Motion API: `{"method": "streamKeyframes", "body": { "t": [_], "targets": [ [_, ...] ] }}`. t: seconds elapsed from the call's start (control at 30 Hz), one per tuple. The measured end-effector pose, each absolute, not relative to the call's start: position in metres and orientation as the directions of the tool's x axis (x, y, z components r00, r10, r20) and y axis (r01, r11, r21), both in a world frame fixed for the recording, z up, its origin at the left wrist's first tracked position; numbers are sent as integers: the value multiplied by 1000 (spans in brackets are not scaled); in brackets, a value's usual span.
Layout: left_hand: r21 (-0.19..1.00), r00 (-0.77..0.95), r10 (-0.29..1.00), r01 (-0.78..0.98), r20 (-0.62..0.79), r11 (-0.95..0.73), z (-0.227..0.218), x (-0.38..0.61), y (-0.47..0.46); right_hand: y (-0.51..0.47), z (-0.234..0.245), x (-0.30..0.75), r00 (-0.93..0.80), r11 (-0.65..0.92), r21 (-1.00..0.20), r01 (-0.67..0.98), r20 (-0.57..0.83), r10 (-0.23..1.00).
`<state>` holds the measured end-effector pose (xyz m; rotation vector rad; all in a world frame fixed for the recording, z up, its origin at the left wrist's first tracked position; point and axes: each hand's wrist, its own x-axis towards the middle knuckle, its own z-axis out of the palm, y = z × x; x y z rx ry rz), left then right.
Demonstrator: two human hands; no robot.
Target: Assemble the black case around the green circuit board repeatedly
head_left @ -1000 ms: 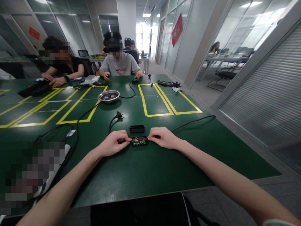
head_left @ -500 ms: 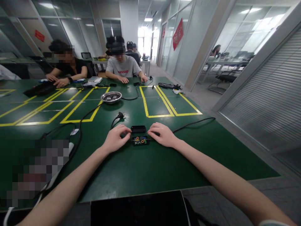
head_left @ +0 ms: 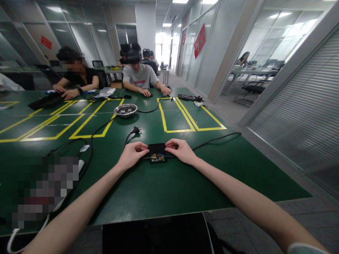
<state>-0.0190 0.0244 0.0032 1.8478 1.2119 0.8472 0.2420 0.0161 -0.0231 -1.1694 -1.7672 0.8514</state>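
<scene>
Both my hands pinch the black plastic case cover [head_left: 156,147] of a power adapter by its short ends. My left hand [head_left: 132,153] is closed on its left end, and my right hand [head_left: 181,150] grips the right end. Just in front of the cover, nearer me, lies the open case half with a circuit board [head_left: 158,158], on which ring-shaped coils and small parts show. A black cable [head_left: 218,139] runs off to the right from behind my right hand. Beyond my left hand a black power plug [head_left: 136,130] rests on the table.
A metal bowl [head_left: 125,110] with small metal parts stands farther back on the green table [head_left: 127,201]. Yellow tape [head_left: 180,131] marks rectangles there. A blurred-out object and a white power strip [head_left: 59,203] lie at left. Two people sit across; a folded black tripod-like object [head_left: 190,97] lies far right.
My fingers have closed on the ends of the case cover. It has turned from hollow side up to showing a plain face, tilted close behind the circuit board.
</scene>
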Motion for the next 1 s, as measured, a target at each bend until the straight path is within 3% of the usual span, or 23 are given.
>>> {"method": "streamKeyframes", "body": {
  "t": [0.23, 0.8, 1.0],
  "targets": [
    [869, 319, 936, 408, 152, -280, 8, -22, 23, 16, -23, 241, -195, 287, -924, 251, 243, 950],
    [845, 335, 925, 429, 181, -321, 12, -23, 22, 4, -10, 241, -247, 383, -853, 355, 310, 918],
    [860, 376, 909, 389, 181, -332, 16, -24, 21, 2, -5, 244, -306, 405, -862, 305, 314, 899]
  ]
}}
